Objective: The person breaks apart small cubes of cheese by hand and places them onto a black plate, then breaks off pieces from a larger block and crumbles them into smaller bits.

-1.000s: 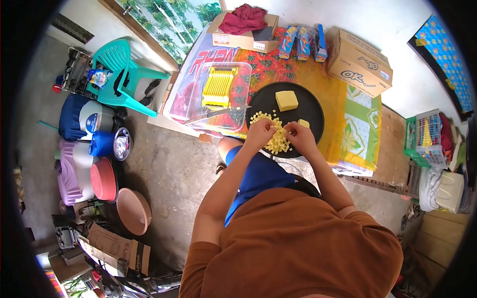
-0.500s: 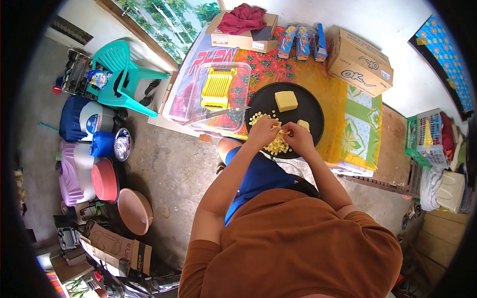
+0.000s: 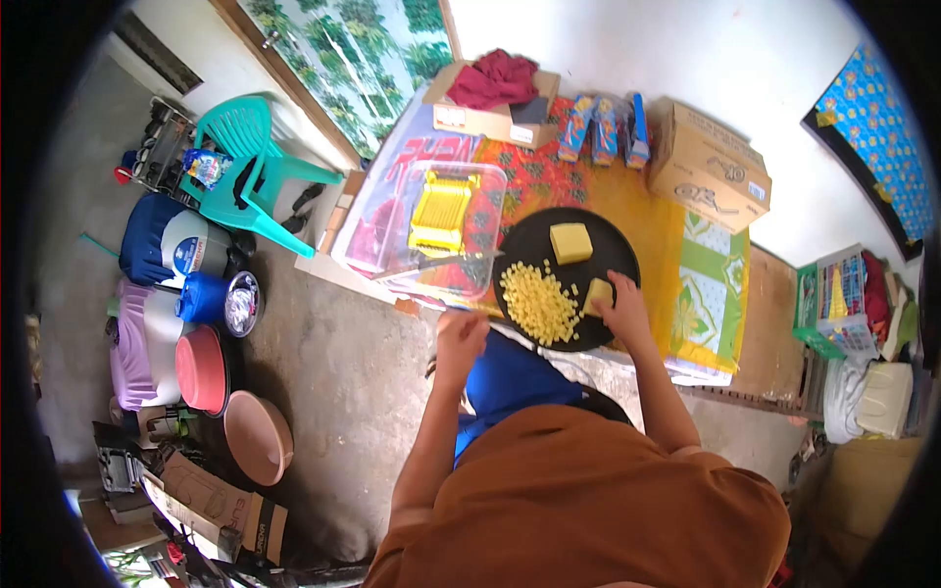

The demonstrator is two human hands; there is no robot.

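On the black tray (image 3: 610, 241), the right hand (image 3: 625, 312) clamps the small yellow block (image 3: 595, 296); the left hand's (image 3: 461, 345) grip is unclear.

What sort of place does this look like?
Probably a room in someone's home: a green plastic chair, a pink basin, and a covered table that holds a black tray of yellow cubes.

We see pale yellow cubes (image 3: 537, 306) and 2 pale yellow blocks (image 3: 570, 243) on the black tray (image 3: 619, 251). Left of the tray we find a bright yellow ridged tool (image 3: 444, 214); beyond the tray, 3 blue-and-orange boxes (image 3: 605, 132); right of the tray, a green-and-white floral covering (image 3: 701, 299).
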